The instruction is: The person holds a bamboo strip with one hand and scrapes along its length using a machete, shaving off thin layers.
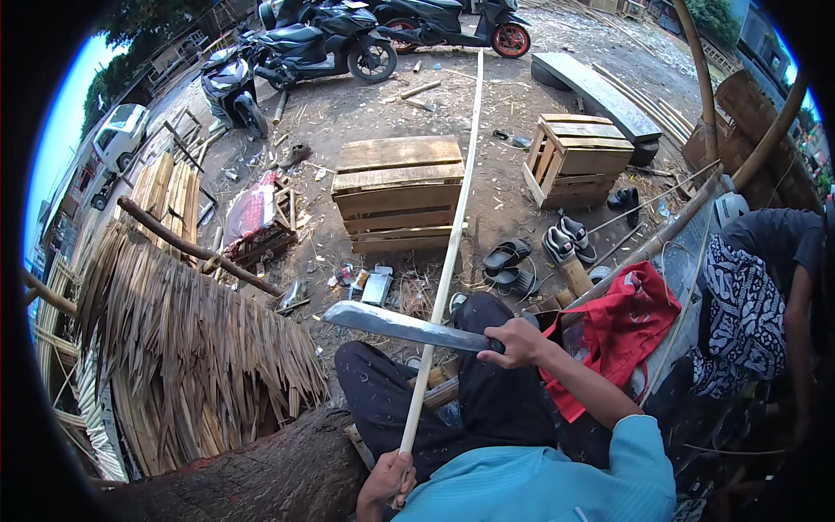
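In my right hand (519,342) is the dark handle of a machete (400,325); the fingers are wrapped round it. Its broad steel blade points left and lies across a long pale bamboo strip (452,252), though whether the two touch I cannot tell. Low in front of my body, my left hand (389,477) is closed round the strip's near end. From there the strip runs up between my knees and away over the ground. Small pale shavings dot my dark trousers (383,383).
Two wooden crates (398,196) stand ahead, with sandals (511,268) and shoes (570,239) nearby. A red cloth (613,326) lies at my right, beside another person (757,287) bending over. Dry thatch (200,339) and a tree trunk (252,465) are at left. Motorbikes (326,48) stand far off.
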The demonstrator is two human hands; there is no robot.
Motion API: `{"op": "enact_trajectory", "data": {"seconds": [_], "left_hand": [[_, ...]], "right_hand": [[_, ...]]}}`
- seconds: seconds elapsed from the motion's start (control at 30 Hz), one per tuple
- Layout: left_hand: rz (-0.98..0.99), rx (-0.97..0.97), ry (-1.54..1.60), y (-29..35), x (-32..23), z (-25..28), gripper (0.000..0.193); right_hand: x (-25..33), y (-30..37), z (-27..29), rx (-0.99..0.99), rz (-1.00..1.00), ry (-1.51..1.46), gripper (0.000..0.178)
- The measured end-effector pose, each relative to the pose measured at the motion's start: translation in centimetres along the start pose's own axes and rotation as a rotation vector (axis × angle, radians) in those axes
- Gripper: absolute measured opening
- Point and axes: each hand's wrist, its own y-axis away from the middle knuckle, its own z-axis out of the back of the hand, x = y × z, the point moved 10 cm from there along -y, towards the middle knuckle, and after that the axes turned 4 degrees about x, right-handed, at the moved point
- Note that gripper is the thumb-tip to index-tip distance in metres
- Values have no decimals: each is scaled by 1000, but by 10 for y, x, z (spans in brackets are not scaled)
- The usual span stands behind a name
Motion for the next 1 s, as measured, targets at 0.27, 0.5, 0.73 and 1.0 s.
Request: {"op": "enact_trajectory", "data": {"seconds": [0.27, 0.5, 0.73, 1.0], "left_hand": [[25, 64, 39, 10, 6, -10, 35], [-6, 74, 62, 2, 3, -11, 36], [-5, 89, 110, 0, -5, -13, 34], [-19, 141, 173, 18, -2, -18, 33]], "right_hand": [[-24, -3, 15, -71, 189, 247, 49], [-69, -5, 34, -254, -385, -428, 47], [0, 12, -6, 80, 32, -40, 48], [-28, -7, 30, -82, 232, 305, 52]]}}
